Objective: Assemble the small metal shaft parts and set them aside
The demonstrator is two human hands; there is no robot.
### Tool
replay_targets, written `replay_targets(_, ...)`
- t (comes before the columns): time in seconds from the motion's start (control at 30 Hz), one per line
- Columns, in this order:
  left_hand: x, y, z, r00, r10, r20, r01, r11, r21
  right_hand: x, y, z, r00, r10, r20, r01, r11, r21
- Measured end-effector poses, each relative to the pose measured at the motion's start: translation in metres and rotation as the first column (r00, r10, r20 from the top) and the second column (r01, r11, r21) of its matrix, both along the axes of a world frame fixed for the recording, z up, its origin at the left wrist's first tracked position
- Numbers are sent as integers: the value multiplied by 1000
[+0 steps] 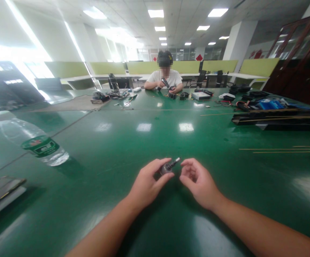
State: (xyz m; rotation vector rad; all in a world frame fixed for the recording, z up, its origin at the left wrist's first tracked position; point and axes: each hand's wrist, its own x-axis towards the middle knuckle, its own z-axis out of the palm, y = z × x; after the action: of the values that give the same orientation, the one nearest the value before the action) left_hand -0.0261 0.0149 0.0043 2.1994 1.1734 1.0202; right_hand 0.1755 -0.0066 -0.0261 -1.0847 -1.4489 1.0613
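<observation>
My left hand [151, 180] grips a small device [166, 169] between thumb and fingers, just above the green table [112, 194]. The device has a rounded dark grey body and a black ribbed neck that ends in a pale tip. That tip points up and to the right; I cannot make out what kind of thing it is. Close by on the right is my right hand [199, 184], its fingers curved and thumb apart, holding nothing. A small gap separates it from the tip.
A clear water bottle [41, 142] with a green label is at the left, above a dark flat folder [3, 194]. Thin rods [280, 150] and black trays [278, 119] lie right. Across the table a person [164, 76] handles a dark tool among small parts.
</observation>
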Motion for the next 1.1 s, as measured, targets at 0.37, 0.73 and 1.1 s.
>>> replay_targets(0.37,0,-2,2,1000,-21,23,20,997,71,-1,-3,6,998,55,33,-53,998,-43)
replay_targets(0.73,5,-5,2,994,-102,49,100,994,45,-1,-5,11,989,43,141,-45,999,6)
replay_targets(1.1,7,-7,3,991,-122,52,119,991,56,0,-3,10,986,65,153,-70,997,24)
